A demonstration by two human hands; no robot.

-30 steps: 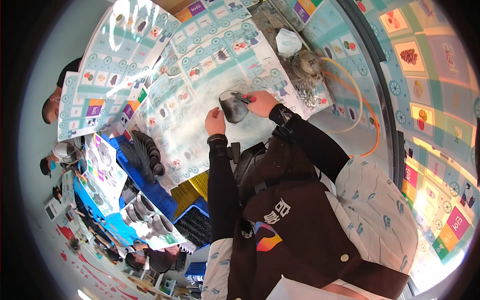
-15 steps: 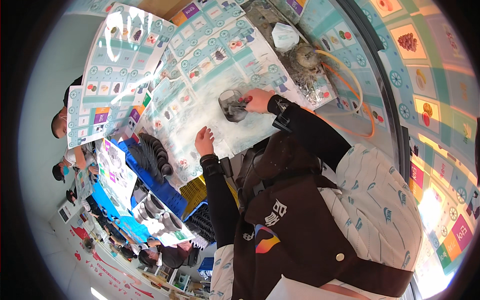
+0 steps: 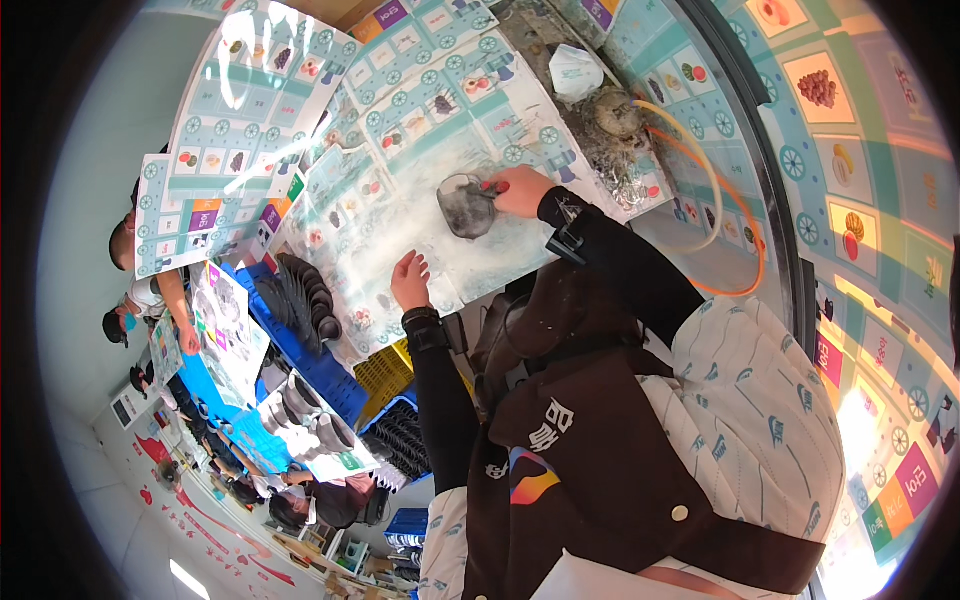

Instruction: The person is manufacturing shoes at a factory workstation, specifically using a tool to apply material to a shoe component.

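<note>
A grey, rounded, scoop-shaped piece with a dark rim (image 3: 466, 208) is over the powdery, picture-printed worktop (image 3: 400, 262). My right hand (image 3: 524, 192) has closed on its right end, and something small and red shows at the fingertips. What kind of piece it is cannot be made out. My left hand (image 3: 410, 280) is lifted at the worktop's near left part, fingers apart and slightly curled, with nothing in it. It is apart from the grey piece. Dark bands circle both wrists.
Left of the worktop, stacked dark curved pieces (image 3: 305, 298) lie by a blue crate (image 3: 325, 385) and a yellow crate (image 3: 383, 385). A white mask (image 3: 575, 73) and an orange hose (image 3: 745, 255) are at right. Printed panels (image 3: 240, 125) stand at left; co-workers sit beyond.
The grey piece has tilted slightly in my right hand and more of its grey face shows. My left hand has hardly moved. A co-worker's forearm at far left now reaches lower.
</note>
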